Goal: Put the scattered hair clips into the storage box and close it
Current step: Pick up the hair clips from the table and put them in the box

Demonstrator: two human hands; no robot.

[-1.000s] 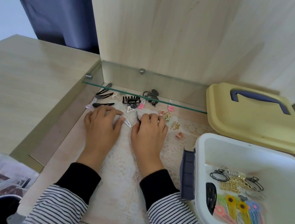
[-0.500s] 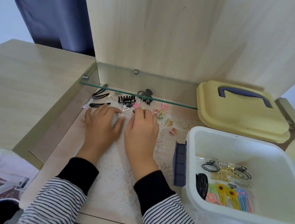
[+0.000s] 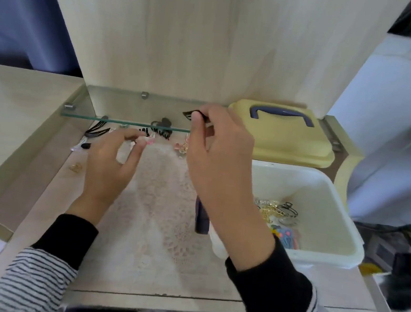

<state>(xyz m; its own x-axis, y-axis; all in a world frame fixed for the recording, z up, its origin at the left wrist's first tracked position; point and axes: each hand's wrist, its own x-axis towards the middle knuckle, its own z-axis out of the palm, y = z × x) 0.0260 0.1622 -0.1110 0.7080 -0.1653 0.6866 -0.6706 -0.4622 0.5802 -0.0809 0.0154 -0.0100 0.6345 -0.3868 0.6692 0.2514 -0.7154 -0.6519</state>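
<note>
- The right hand [image 3: 218, 154] is being held raised, palm-side down — thumb and forefinger pinched together at the tips.
- The left hand [image 3: 110, 162] is being kept low, fingers curled inward — something pale is being gripped.

Storage box [image 3: 337, 232] right of lace mat [image 3: 160, 201]; lid [image 3: 283, 137] behind box; clips [image 3: 161, 128] under glass shelf [image 3: 125, 121]
</note>
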